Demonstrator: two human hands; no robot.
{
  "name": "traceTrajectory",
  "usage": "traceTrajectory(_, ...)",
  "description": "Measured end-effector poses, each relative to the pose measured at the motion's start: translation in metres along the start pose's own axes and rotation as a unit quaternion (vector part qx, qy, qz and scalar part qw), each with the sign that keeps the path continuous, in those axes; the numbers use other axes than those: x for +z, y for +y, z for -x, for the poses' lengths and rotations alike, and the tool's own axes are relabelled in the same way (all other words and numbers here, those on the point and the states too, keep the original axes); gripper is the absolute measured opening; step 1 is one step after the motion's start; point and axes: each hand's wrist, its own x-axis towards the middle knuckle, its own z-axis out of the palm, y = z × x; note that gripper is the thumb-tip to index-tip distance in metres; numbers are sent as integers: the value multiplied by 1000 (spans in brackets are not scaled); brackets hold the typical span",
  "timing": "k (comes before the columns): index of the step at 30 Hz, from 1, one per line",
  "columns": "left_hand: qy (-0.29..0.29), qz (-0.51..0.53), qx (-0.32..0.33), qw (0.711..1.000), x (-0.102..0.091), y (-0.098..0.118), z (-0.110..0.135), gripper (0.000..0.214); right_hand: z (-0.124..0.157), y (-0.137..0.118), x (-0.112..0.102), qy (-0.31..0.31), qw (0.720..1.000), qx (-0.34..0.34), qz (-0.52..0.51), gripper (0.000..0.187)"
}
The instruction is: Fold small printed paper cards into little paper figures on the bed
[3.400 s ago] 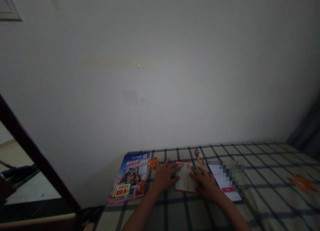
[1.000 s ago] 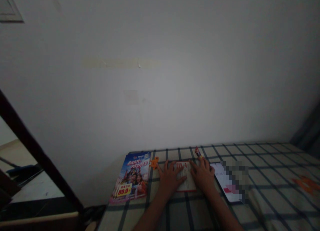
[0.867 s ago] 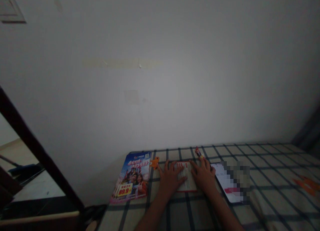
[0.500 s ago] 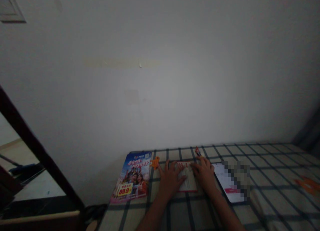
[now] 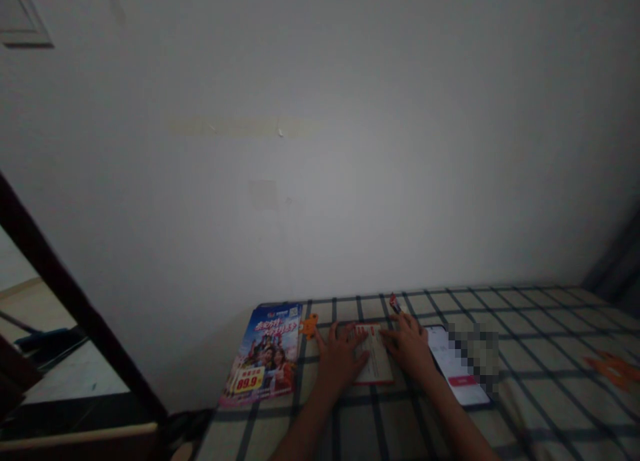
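A small red-edged printed leaflet [image 5: 376,362] lies on the checked bed sheet [image 5: 530,388] by the wall. My left hand [image 5: 340,358] rests flat on its left part, fingers spread and open. My right hand [image 5: 411,346] lies flat on its right edge, fingers stretched out. Neither hand grips anything. A small red and yellow wrapper [image 5: 395,304] sits just beyond my right fingertips.
A colourful flyer with "89.9" [image 5: 263,354] lies left of my hands. A small orange piece [image 5: 309,326] sits beside the flyer's top corner. A phone [image 5: 457,368] with a lit screen lies right of my right hand. A dark bed-frame bar [image 5: 75,308] slants at left.
The leaflet looks narrower than 3.4 s ago, and both hands have drawn closer together over it. In the last second they have barely shifted.
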Motion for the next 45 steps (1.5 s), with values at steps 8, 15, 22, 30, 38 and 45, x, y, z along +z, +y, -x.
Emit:
traceTrajectory(8,-1,9,-4,1000,-1,1,0,45,10,5,-7,-36,999,-18,-24,35)
traceTrajectory(15,-7,24,1,1000,1,0,0,46,20,12,-1,-71,997,-21,-33,41)
traceTrajectory(22,-14,15,-7,1000,-1,2,0,46,37,14,1,-80,996,-25,-40,43)
traceTrajectory(30,-5,3,2,1000,2,-2,1,46,50,15,-4,-98,993,-28,-57,50)
traceTrajectory(38,-14,-12,9,1000,0,-2,1,49,52,19,-4,-70,995,-15,-68,48)
traceTrajectory(45,-35,-23,10,999,-2,0,3,61,45,25,2,-22,997,-14,-76,25)
